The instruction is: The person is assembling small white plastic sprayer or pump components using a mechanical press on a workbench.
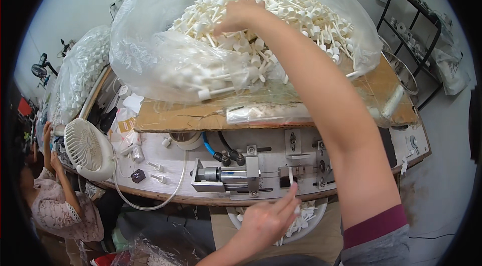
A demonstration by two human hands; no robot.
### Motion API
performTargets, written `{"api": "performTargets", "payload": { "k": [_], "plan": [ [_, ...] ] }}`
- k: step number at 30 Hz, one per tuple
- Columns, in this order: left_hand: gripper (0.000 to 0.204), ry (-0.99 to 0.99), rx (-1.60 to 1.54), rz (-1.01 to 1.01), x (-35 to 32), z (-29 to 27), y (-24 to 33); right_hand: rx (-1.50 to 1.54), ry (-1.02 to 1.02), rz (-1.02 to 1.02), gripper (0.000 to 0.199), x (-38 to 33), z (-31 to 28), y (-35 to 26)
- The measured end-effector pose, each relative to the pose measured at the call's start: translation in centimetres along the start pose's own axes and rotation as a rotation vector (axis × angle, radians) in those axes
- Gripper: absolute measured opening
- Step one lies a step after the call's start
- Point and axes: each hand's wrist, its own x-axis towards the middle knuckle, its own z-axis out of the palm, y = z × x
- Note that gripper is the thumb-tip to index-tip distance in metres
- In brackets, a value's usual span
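My right arm stretches over the cardboard to a heap of white plastic scoops inside a large clear bag. Thumb and fingers apart, my right hand reaches into the heap; its far fingertips are partly hidden. My left hand is low in front of the bench, its index finger pointing up at a metal fixture. A slim white plastic stick stands out of that fixture, with its near end at my left fingertips, which look closed on it. The thumb's grip is hidden.
Left of the fixture lies a pneumatic cylinder with a blue hose. A bowl of white pieces sits below the bench edge. A white fan stands left, near another person. A black rack stands right.
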Motion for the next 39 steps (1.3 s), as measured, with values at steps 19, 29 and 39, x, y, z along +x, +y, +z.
{"api": "performTargets", "payload": {
  "k": [19,29,39],
  "plan": [
    [0.033,0.571,0.218,0.126,11.6,-7.2,-4.8,-0.182,-0.075,-0.184,0.063,-4.6,0.9,3.7],
    [0.039,0.355,0.420,-0.121,16.0,-6.6,-9.1,0.047,-0.376,-0.175,0.054,-9.4,-0.7,9.3],
    [0.032,0.338,0.239,-0.250,14.9,-8.0,-9.0,0.327,0.014,-0.267,0.053,-15.4,-1.5,13.6]
  ]
}}
